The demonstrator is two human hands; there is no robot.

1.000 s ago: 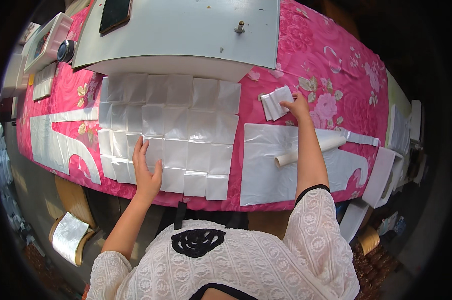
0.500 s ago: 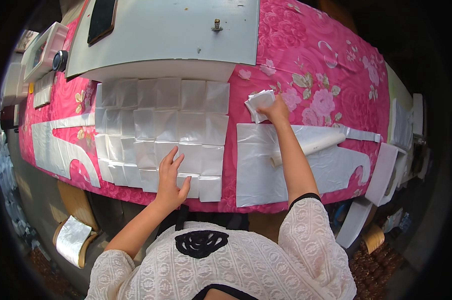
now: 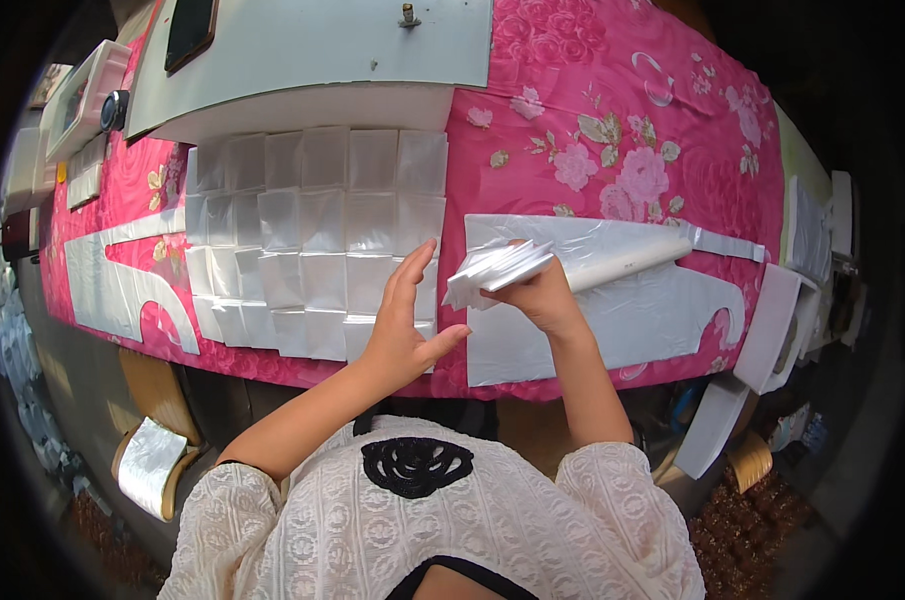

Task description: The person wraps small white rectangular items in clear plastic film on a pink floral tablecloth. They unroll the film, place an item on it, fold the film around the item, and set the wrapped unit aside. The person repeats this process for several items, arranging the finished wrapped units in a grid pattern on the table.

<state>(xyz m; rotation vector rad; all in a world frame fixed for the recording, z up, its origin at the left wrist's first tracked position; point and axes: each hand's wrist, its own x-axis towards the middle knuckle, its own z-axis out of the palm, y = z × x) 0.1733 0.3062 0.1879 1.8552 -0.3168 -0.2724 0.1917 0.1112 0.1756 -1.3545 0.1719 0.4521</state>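
Observation:
My right hand (image 3: 538,298) is closed round a stack of folded white plastic film sheets (image 3: 500,268), held up over a flat white plastic bag (image 3: 612,335). Just left of the stack is my left hand (image 3: 404,325), fingers stretched and thumb apart, with nothing in it. Beneath and beyond the left hand, rows of overlapping translucent folded plastic squares (image 3: 322,220) cover the pink flowered tablecloth (image 3: 572,110). A rolled length of white film (image 3: 627,262) lies on the bag behind my right hand.
A pale board (image 3: 312,50) stands at the far side, with a phone (image 3: 190,35) and a small metal fitting (image 3: 408,16) on it. Another cut white bag (image 3: 112,285) lies at left. White plastic bins (image 3: 767,330) stand at right. A chair (image 3: 157,465) is at lower left.
My right hand has lifted the stack off the cloth and drawn it nearer and leftward. My left hand has moved right and up toward it, leaving the squares.

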